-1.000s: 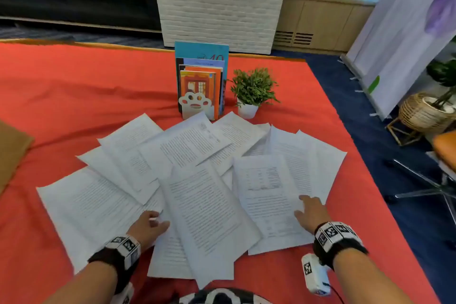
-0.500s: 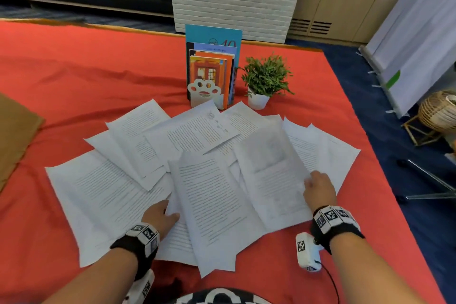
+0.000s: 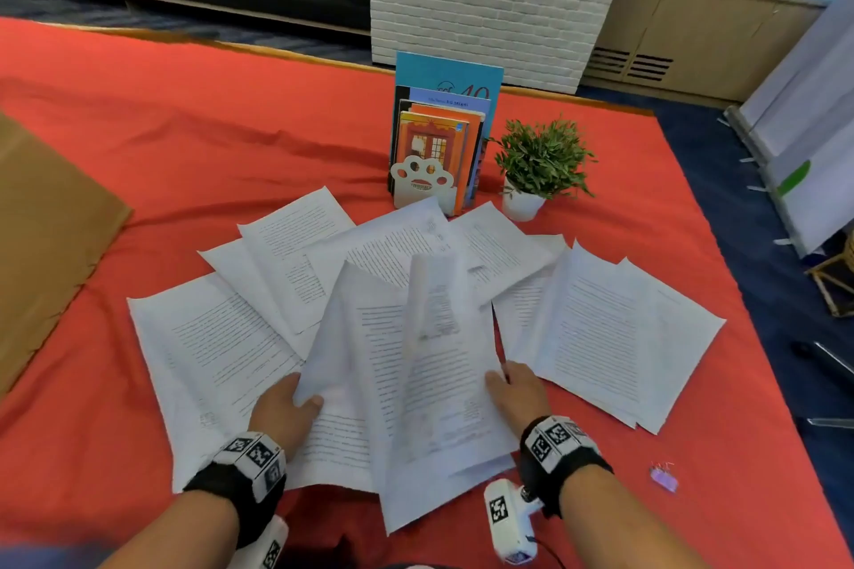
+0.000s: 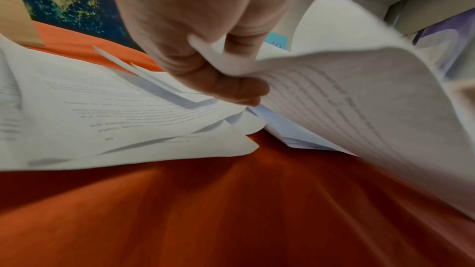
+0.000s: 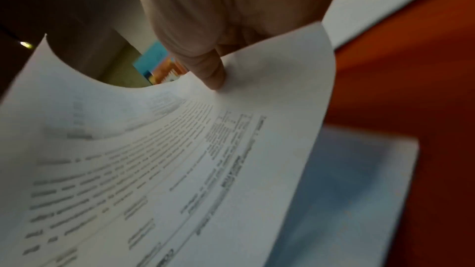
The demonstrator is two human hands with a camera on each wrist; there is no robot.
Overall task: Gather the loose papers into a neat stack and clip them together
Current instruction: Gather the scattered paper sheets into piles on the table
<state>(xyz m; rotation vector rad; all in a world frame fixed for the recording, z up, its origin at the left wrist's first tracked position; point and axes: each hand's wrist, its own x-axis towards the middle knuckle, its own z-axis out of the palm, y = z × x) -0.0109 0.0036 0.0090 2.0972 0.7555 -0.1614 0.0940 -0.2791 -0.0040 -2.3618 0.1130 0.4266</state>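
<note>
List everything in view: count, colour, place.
loose papers: many, white, fanned over the cloth
lifted sheets: a few, white, centre, held by both hands
tablecloth: one, red, under everything
books: several, blue and orange, upright behind the papers
bookend: one, white, before the books
potted plant: one, green in white pot, right of the books
clip: small, purplish, near right
left hand: pinches lifted sheets
right hand: pinches lifted sheets

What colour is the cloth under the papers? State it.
Red-orange, plain, no pattern: the cloth shows best in the head view.
</note>
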